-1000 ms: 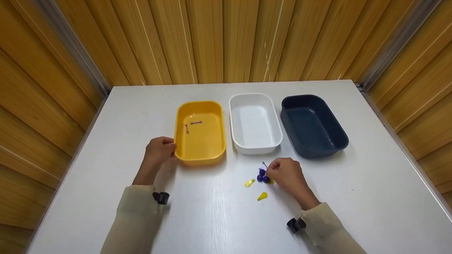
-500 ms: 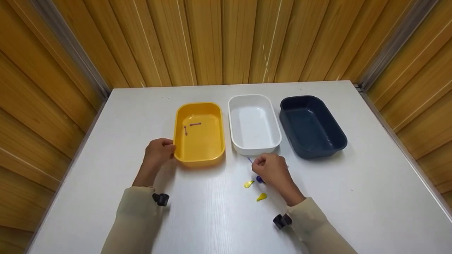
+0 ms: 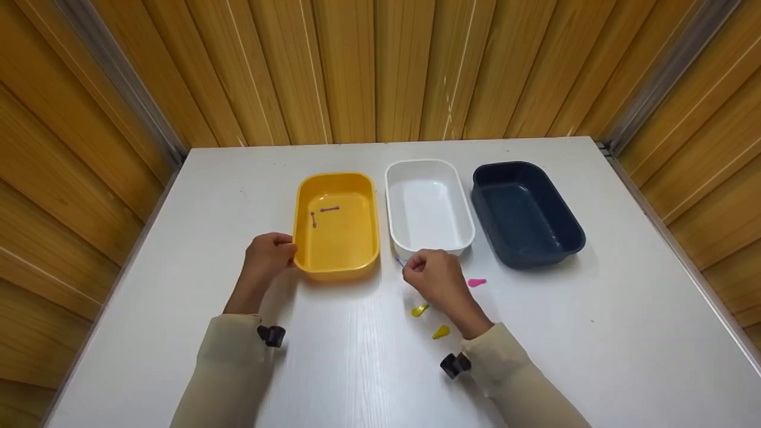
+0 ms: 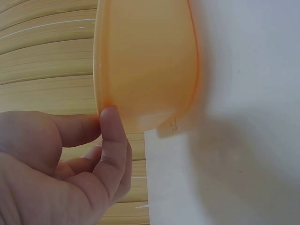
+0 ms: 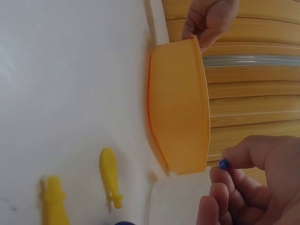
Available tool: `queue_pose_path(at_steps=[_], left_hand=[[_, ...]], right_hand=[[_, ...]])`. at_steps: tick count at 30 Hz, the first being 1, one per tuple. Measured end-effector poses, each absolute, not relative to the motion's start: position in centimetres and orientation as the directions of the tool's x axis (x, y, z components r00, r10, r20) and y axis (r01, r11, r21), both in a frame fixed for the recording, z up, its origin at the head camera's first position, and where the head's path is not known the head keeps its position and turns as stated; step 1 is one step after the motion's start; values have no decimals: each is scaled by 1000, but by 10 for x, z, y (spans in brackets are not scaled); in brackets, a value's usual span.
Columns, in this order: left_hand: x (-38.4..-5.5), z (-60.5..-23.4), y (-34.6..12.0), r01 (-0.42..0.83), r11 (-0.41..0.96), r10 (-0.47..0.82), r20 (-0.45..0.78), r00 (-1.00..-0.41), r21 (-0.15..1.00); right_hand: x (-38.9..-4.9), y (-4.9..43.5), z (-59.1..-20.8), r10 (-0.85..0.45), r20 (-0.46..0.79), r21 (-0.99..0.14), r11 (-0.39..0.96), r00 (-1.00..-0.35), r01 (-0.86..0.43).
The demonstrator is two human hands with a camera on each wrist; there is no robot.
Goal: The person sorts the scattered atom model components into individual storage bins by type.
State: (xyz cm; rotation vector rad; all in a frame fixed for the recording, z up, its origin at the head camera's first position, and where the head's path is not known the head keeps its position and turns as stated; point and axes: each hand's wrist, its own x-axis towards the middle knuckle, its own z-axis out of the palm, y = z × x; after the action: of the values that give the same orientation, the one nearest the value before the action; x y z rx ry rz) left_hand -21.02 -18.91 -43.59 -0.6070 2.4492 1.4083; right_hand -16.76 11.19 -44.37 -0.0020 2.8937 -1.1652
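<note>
My left hand [image 3: 267, 258] pinches the near left rim of the yellow bin [image 3: 336, 261] between thumb and fingers. Inside that bin lie two small purple sticks [image 3: 330, 208] with knobbed ends. My right hand [image 3: 437, 276] is just in front of the white bin [image 3: 425, 217], pinching a thin purple-blue stick [image 3: 399, 261]; in the right wrist view only its round blue end [image 5: 224, 164] shows between thumb and finger. Under that hand are two yellow teardrop-shaped pieces [image 3: 440, 331] with narrow necks. A dark round piece [image 5: 124, 223] peeks in at the right wrist view's bottom edge.
The dark blue bin [image 3: 523, 217] stands to the right of the white one, on the white table [image 3: 357, 368]. A pink teardrop-shaped piece [image 3: 477, 282] lies right of my right hand. Wood-patterned panels [image 3: 380, 71] enclose the table's back and sides.
My right hand has moved left and slightly away from me with the purple-blue stick, uncovering the pink piece and hiding the purple balls. My left hand has stayed on the yellow bin.
</note>
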Motion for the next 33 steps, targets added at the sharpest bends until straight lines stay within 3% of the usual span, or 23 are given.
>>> queue_pose_path(at_steps=[16, 33], left_hand=[[-208, -434, -189, -479, 434, -231, -419, -878, 763], [-207, -435, -189, -491, 408, -234, -432, -871, 770]], right_hand=[[-178, 81, -437, -71, 64, -670, 736, -995, -96], [-189, 66, -435, -92, 27, -686, 723, -995, -85]])
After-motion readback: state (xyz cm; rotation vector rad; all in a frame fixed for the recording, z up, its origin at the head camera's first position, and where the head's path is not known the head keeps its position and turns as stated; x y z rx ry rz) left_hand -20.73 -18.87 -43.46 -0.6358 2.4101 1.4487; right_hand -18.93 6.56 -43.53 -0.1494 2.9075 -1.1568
